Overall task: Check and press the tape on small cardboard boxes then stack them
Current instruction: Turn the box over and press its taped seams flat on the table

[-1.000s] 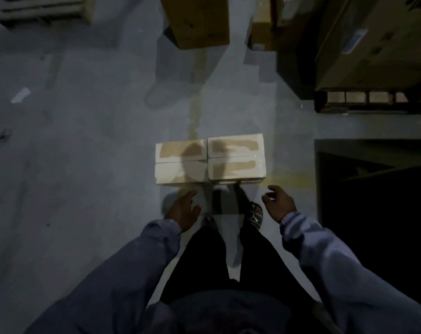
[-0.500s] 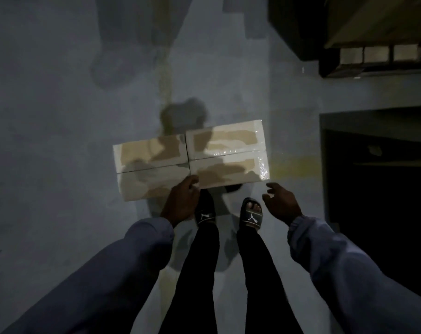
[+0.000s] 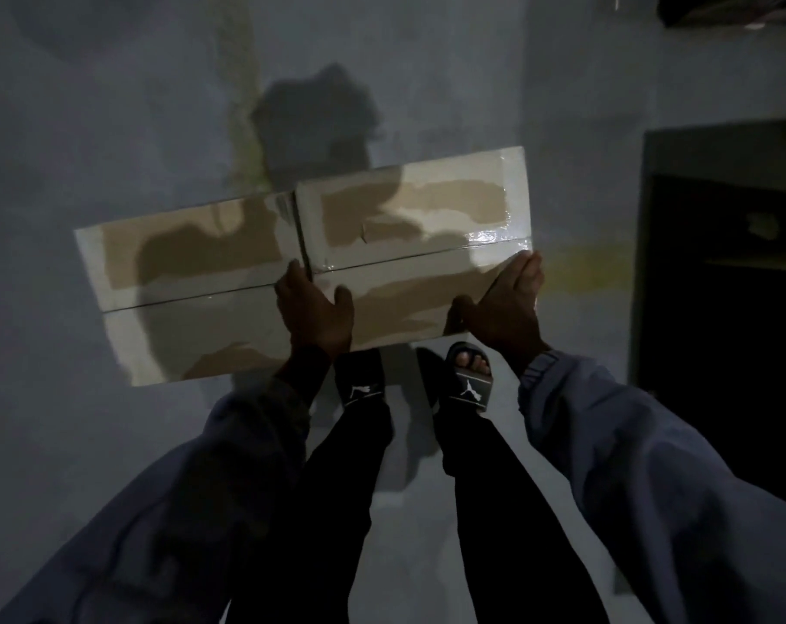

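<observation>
Several small taped cardboard boxes sit tight together on the grey floor in a two-by-two block. The near right box (image 3: 409, 304) lies between my hands. My left hand (image 3: 314, 308) grips its left end, fingers in the gap beside the near left box (image 3: 193, 340). My right hand (image 3: 510, 304) presses flat against its right end. Behind it are the far right box (image 3: 427, 204) with glossy tape and the far left box (image 3: 188, 249).
My feet in black slides (image 3: 467, 380) stand right behind the boxes. A dark open pit or low structure (image 3: 724, 263) fills the right side. A yellowish painted line (image 3: 242, 141) runs across the concrete floor beyond the boxes.
I have bent down closer to the boxes. Both hands moved forward from hanging free above the floor and closed on the two ends of the near right box.
</observation>
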`<state>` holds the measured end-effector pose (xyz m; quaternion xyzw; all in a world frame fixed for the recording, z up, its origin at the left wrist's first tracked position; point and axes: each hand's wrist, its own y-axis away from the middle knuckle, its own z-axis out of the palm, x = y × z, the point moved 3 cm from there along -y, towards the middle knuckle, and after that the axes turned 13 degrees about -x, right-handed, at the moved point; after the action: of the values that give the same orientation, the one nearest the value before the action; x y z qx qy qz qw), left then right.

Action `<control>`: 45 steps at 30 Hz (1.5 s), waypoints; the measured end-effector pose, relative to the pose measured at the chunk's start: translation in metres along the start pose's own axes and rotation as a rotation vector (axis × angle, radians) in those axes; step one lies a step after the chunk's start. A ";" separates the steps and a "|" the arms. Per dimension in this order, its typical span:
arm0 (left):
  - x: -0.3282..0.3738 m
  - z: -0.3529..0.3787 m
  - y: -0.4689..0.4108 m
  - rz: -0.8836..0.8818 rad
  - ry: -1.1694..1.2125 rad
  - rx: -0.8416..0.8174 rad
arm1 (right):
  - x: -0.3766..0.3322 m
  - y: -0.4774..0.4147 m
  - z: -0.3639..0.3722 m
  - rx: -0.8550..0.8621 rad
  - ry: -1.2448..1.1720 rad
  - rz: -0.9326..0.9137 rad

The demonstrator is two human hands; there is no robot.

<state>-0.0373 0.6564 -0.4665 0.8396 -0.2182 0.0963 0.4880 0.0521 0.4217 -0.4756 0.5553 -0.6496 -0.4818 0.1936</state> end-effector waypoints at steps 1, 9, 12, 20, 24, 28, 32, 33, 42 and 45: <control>0.001 0.003 -0.001 0.001 0.033 0.003 | 0.001 -0.001 -0.001 0.005 0.010 0.003; 0.029 0.014 0.018 -0.030 0.234 -0.051 | 0.020 -0.022 -0.045 -0.072 -0.342 0.135; 0.031 0.003 0.026 -0.057 0.290 -0.045 | 0.014 -0.013 -0.059 -0.074 -0.420 0.035; 0.043 -0.040 0.090 0.019 0.335 -0.119 | 0.001 0.080 -0.099 0.023 -0.450 -0.087; 0.068 -0.060 0.135 0.046 0.358 -0.120 | 0.007 0.133 -0.126 0.058 -0.484 -0.040; 0.096 -0.086 0.191 0.112 0.297 -0.141 | 0.010 0.201 -0.167 0.141 -0.546 -0.085; 0.120 -0.117 0.252 0.131 0.234 -0.162 | 0.000 0.281 -0.204 0.154 -0.581 -0.179; 0.125 -0.125 0.268 0.147 0.233 -0.161 | 0.001 0.299 -0.209 0.158 -0.583 -0.181; 0.187 -0.195 0.390 0.384 0.197 -0.230 | 0.017 0.440 -0.238 0.285 -0.667 -0.176; 0.213 -0.203 0.418 0.473 0.162 -0.300 | 0.029 0.478 -0.238 0.382 -0.724 -0.141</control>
<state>-0.0307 0.5943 0.0402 0.6732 -0.3802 0.2410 0.5866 -0.0255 0.2587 0.0280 0.4189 -0.7138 -0.5290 -0.1873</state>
